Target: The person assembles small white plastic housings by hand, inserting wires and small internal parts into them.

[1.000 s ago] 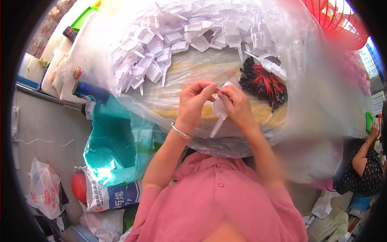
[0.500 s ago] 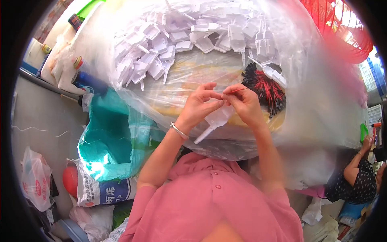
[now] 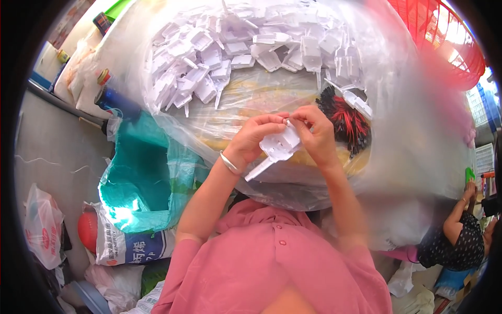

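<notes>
Over the near side of the plastic-covered table, my left hand (image 3: 254, 137) grips a white plastic housing (image 3: 281, 145) by its edge, with thumb and fingers closed. The housing is shallow and box-like, its narrow stem pointing down and left. At its upper end my right hand (image 3: 315, 133) is closed in a pinch; whatever lies between the fingertips is hidden. Right of that hand lies a bundle of red and black wires (image 3: 351, 121). A large heap of similar white housings (image 3: 209, 55) spreads across the far part of the table.
Clear plastic sheeting (image 3: 272, 94) covers the table. Left of it hangs an open green bag (image 3: 138, 178), near a blue can (image 3: 115, 100). A red plastic basket (image 3: 444, 36) stands at the far right. Another person's arm (image 3: 456, 212) shows at the right edge.
My left hand has closed on the housing, which has tipped so its hollow inside shows. A thin red wire seen in my right fingers is now hidden. The view has shifted slightly.
</notes>
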